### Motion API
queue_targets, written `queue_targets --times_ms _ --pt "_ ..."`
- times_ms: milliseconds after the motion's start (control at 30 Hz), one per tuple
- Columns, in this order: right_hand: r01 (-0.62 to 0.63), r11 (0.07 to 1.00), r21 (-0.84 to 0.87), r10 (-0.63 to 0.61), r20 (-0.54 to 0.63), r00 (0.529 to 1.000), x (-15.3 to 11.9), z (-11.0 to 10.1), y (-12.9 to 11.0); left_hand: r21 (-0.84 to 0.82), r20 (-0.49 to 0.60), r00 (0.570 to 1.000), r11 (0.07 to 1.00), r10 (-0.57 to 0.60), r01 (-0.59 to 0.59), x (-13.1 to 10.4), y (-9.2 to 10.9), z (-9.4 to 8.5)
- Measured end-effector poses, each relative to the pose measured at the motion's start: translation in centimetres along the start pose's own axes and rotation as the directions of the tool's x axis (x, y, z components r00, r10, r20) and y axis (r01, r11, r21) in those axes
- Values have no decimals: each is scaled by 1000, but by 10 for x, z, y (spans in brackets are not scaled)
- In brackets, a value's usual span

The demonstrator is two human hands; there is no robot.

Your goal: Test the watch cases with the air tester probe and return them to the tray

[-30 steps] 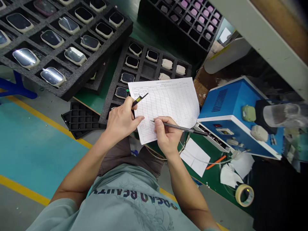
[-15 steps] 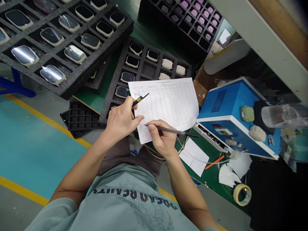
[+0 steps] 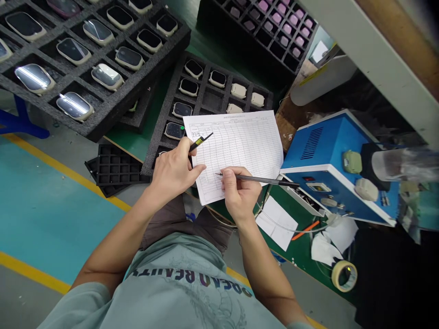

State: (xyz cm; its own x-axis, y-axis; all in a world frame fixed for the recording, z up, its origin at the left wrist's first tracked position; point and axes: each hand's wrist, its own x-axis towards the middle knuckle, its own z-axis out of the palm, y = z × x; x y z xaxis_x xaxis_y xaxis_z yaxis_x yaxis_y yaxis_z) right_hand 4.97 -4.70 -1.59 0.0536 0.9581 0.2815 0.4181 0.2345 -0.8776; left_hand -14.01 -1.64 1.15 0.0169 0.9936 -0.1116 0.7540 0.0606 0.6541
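Observation:
A printed form with ruled rows [image 3: 240, 141] lies over the near part of a foam tray [image 3: 164, 109]. My left hand [image 3: 174, 169] rests at the form's left edge, thumb stretched over the paper. Its curled fingers are closed on a black pen cap [image 3: 199, 142] with a yellow label, its clip pointing up and right. In my right hand [image 3: 240, 194] is a slim black pen [image 3: 262, 179], its tip at the lower left part of the form and its back end pointing right. Watch-like units with dark screens [image 3: 188, 87] sit in the tray beyond the paper.
Another foam tray of watch-like units [image 3: 106, 76] stands higher at the left. Small black trays [image 3: 116, 167] lie below it. To the right are a blue machine [image 3: 318, 151], a tape roll [image 3: 344, 276], an orange stick [image 3: 305, 230] and white papers [image 3: 277, 224]. A metal beam [image 3: 377, 64] crosses the upper right.
My right hand has moved a little to the right, taking the pen tip away from the form's left edge. My left hand has stayed in place with the cap.

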Motion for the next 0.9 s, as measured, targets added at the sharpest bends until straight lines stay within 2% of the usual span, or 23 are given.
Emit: queue_targets --times_ms 133,333,500,733,900 --pt "26 998 -52 -21 87 996 3 -3 -3 -1 -5 1000 1000 6 -6 0 -1 0" --pt "56 995 -80 -45 131 990 7 -2 -8 -3 -14 1000 1000 21 -21 0 -2 1" --pt "109 990 -90 -97 130 987 8 -1 -9 -2 -19 1000 1000 19 -19 0 -1 1" --pt "27 995 -95 -19 83 996 6 -4 -5 -20 -14 1000 1000 1 -2 0 -1 1" --pt "31 996 -87 -23 90 996 6 -3 -4 -32 -15 1000 999 20 -21 0 -3 2"
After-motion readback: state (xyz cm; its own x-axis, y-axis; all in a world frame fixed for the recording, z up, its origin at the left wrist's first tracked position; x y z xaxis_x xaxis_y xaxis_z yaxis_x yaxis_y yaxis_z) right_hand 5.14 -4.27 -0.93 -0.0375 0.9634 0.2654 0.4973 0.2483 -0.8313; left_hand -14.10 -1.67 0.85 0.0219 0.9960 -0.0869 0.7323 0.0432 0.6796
